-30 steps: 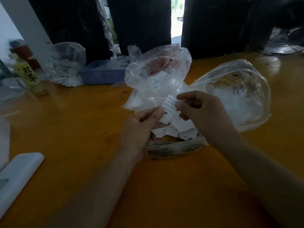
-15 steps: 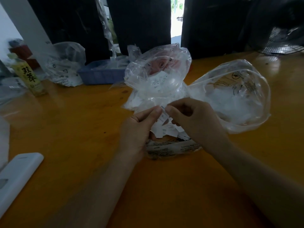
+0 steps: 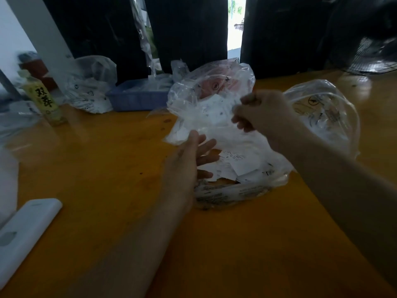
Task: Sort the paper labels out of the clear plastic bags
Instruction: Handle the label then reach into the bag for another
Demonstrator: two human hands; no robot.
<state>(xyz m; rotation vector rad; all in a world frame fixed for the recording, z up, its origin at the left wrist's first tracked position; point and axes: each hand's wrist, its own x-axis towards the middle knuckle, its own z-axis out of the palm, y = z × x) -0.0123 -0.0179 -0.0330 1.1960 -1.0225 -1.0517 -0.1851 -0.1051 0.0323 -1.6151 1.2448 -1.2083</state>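
My left hand hangs with its fingers straight and spread at the near-left edge of the paper labels, holding nothing. My right hand is raised above that pile, blurred, its fingers curled; whether anything is pinched in them I cannot tell. The labels lie loose in the mouth of a flattened clear plastic bag on the orange table.

Right behind the pile stands a crumpled clear bag with more labels and something pink inside, and my raised right hand covers part of its right side. To the right of the pile, a second puffed clear bag sits partly hidden behind my right forearm. Beyond the pile to the left are a blue tray, another filled plastic bag and a yellow-labelled bottle. Near my left elbow lies a white flat device. Far right of the pile, a fan sits at the back of the table.

Half a second ago both hands met low over the pile, pinching a label together. Now they are apart: the right has lifted toward the crumpled bag, the left has let go and opened.
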